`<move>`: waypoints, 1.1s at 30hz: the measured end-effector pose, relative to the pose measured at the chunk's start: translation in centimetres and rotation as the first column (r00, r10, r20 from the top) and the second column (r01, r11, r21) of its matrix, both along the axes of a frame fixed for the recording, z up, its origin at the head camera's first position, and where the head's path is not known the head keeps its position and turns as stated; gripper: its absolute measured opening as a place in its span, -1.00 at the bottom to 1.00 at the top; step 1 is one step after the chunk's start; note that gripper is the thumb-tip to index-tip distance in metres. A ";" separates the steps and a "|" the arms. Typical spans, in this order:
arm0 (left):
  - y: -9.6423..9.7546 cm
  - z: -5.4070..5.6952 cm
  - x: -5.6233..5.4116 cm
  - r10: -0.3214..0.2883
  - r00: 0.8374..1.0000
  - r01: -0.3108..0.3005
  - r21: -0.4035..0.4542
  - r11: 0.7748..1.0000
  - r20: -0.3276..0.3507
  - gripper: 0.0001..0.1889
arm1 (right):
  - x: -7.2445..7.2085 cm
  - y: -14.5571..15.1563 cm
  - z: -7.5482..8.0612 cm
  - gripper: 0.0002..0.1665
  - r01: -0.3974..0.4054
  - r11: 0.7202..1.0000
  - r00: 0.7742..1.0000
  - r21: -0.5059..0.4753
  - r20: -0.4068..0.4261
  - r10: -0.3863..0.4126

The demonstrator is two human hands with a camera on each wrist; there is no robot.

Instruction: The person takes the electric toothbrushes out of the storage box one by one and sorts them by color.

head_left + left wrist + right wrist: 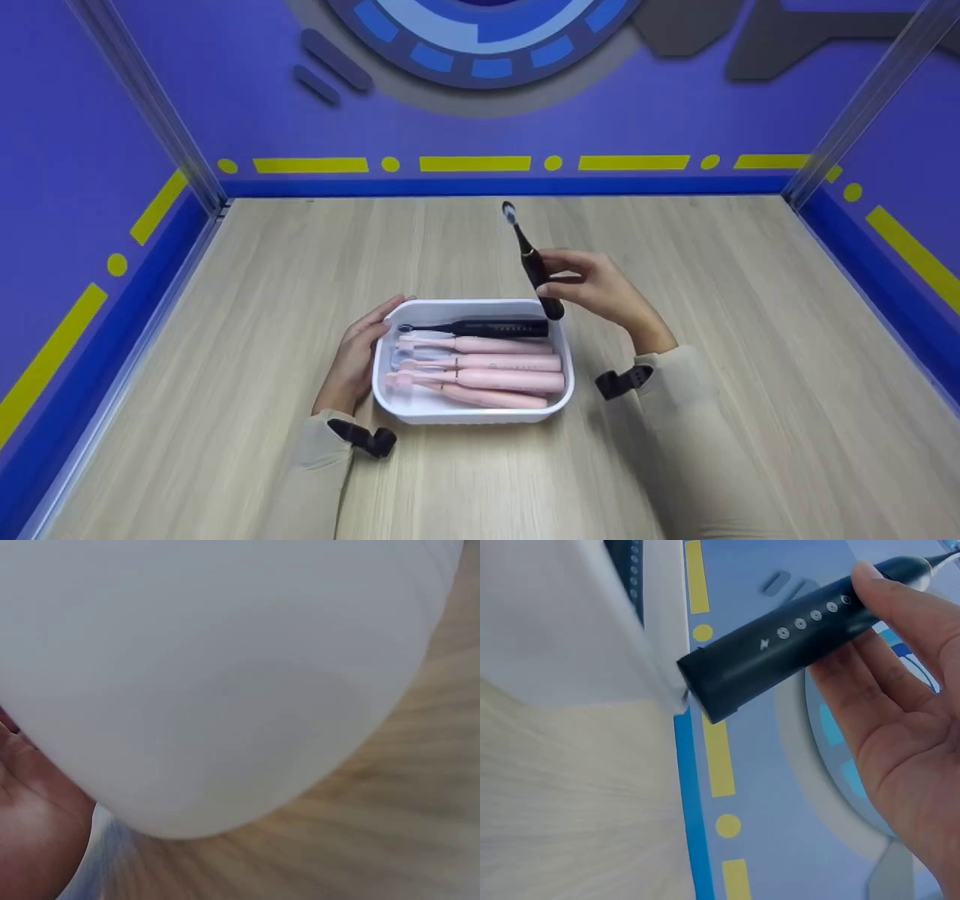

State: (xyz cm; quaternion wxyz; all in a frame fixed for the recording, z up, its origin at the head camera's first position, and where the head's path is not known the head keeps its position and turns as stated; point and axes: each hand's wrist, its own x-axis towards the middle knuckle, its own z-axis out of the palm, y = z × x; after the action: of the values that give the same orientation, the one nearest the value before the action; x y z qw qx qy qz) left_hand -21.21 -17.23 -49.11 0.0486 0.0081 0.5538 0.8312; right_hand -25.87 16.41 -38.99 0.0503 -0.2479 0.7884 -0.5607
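My right hand (600, 289) pinches a black electric toothbrush (534, 270) between thumb and fingers, brush head up and tilted to the left. In the right wrist view, a row of buttons shows along the toothbrush's handle (780, 641), whose bottom end is beside the white bin's corner (660, 630). My left hand (356, 356) holds the left side of the white plastic bin (472, 416), thumb at the rim. Inside lie a second black electric toothbrush (499, 328) at the back and several pink electric toothbrushes (510, 362). The left wrist view mostly shows the bin's outer wall (225, 690).
The bin stands on a light wood-grain table (247, 360). Blue panels (480, 135) with yellow markings enclose the back and both sides. Each wrist wears a small black camera, the left camera (364, 437) close to the bin's front left corner.
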 end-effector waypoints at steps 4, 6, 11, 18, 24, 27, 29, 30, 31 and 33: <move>0.0 0.0 0.0 0.003 1.000 -0.003 0.012 1.000 -0.003 -0.50 | -0.3 0.6 -0.3 -0.42 0.055 0.997 0.998 -0.055 0.009 -0.055; 0.0 0.0 0.0 -0.002 1.000 0.002 0.017 1.000 -0.004 -0.49 | -0.5 0.9 -0.5 -0.42 0.080 0.992 0.997 -0.094 0.008 -0.080; -0.1 -0.1 -0.1 -0.011 1.000 0.011 0.012 1.000 -0.003 -0.49 | -0.9 1.8 -1.1 -0.44 0.142 0.977 0.990 -0.161 0.012 -0.142; -0.1 -0.1 0.0 -0.005 1.000 0.005 0.022 1.000 0.001 -0.49 | -1.3 3.1 -2.0 -0.46 0.207 0.968 0.978 -0.141 -0.010 -0.210; 0.0 -0.2 -0.1 -0.012 1.000 0.012 0.016 1.000 0.007 -0.50 | -1.5 3.9 -2.5 -0.43 0.241 0.959 0.970 -0.152 0.003 -0.243; 0.0 -0.2 -0.1 -0.017 1.000 0.017 0.015 1.000 0.001 -0.50 | -1.6 4.2 -2.8 -0.42 0.254 0.955 0.967 -0.155 0.008 -0.255; 0.0 -0.1 -0.1 -0.019 1.000 0.019 0.016 1.000 -0.005 -0.49 | -1.7 4.4 -3.0 -0.42 0.261 0.952 0.965 -0.157 0.010 -0.263; -0.1 -0.1 -0.1 -0.021 1.000 0.021 0.010 1.000 -0.012 -0.49 | -1.7 4.5 -3.1 -0.42 0.263 0.952 0.964 -0.156 0.011 -0.265; -0.1 -0.1 -0.1 -0.020 1.000 0.021 0.011 1.000 -0.013 -0.49 | -1.7 4.5 -3.2 -0.42 0.262 0.952 0.965 -0.156 0.011 -0.264; -0.1 -0.1 -0.1 -0.016 1.000 0.016 0.014 1.000 -0.010 -0.49 | -1.8 4.6 -3.4 -0.42 0.260 0.954 0.965 -0.150 0.015 -0.261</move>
State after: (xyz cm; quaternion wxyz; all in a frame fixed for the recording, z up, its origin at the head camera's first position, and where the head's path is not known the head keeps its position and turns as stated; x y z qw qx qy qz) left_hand -21.28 -17.35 -49.25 0.0525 0.0168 0.5483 0.8345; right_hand -27.67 21.05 -42.35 -0.0447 -0.1463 0.7698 -0.6197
